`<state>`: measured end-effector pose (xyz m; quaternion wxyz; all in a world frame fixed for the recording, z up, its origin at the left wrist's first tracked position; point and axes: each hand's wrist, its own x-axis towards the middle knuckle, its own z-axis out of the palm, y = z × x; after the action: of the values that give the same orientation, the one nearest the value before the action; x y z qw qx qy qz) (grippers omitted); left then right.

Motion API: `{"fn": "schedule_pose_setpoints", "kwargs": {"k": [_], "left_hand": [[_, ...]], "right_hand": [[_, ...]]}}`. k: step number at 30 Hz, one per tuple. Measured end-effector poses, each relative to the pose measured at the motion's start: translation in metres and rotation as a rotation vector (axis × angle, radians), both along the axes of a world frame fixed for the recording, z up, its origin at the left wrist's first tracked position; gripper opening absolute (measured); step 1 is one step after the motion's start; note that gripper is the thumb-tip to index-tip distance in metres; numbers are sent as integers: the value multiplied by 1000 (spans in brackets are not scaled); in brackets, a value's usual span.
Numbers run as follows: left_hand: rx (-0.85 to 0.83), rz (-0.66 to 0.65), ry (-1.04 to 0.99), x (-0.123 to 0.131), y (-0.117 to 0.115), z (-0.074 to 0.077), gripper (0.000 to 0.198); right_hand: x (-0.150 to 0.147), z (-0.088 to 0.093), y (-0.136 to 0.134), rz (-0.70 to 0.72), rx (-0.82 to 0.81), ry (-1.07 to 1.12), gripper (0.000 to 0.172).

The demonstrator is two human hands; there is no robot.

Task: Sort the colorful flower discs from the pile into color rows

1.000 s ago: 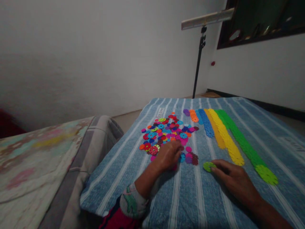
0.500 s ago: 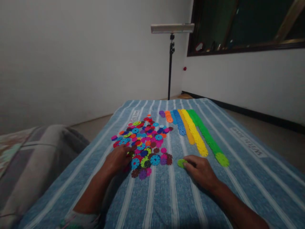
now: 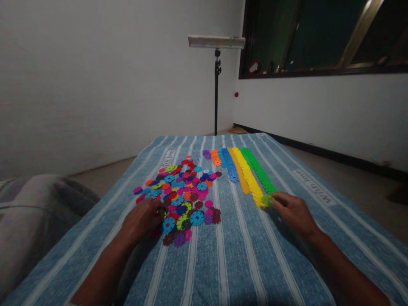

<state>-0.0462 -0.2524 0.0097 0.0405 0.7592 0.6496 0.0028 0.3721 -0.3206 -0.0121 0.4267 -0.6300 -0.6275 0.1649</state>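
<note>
My right hand [image 3: 295,212] pinches a lime-green notched plastic disc [image 3: 267,200] between thumb and fingers. It is over the near end of the yellow row of overlapping discs [image 3: 253,185], left of the near end of the green row [image 3: 259,174]. My left hand [image 3: 143,219] is at the left edge of a mixed pile of notched discs [image 3: 178,191], its fingers closed around a lime-green disc [image 3: 163,212] that is partly hidden. Blue discs [image 3: 196,218], brown, purple and pink ones lie just right of that hand.
Shorter rows lie left of the yellow one: dark yellow [image 3: 239,174], blue [image 3: 232,168], orange [image 3: 216,157] and purple [image 3: 207,154]. A blue striped cloth [image 3: 236,263] covers the table. A lamp on a stand [image 3: 216,42] rises behind it. Grey fabric [image 3: 54,212] is at left.
My right hand has carried the lime-green disc right and away from me, to the ends of the yellow and green rows. My left hand stays at the pile. The view has turned slightly right.
</note>
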Motion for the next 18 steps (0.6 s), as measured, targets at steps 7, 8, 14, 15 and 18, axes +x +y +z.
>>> {"fn": "schedule_pose_setpoints", "kwargs": {"k": [7, 8, 14, 15, 18], "left_hand": [[-23, 21, -84, -10, 7, -7, 20], [-21, 22, -102, -11, 7, -8, 20], [-1, 45, -208, -11, 7, -7, 16], [3, 47, -222, -11, 8, -6, 15], [-5, 30, -287, -9, 9, -1, 17]], "right_hand": [[42, -1, 11, -136, -34, 27, 32], [46, -3, 13, -146, -37, 45, 31], [55, -12, 19, -193, -44, 109, 30], [55, -13, 20, -192, -46, 120, 30], [53, -12, 23, -181, -55, 132, 29]]}}
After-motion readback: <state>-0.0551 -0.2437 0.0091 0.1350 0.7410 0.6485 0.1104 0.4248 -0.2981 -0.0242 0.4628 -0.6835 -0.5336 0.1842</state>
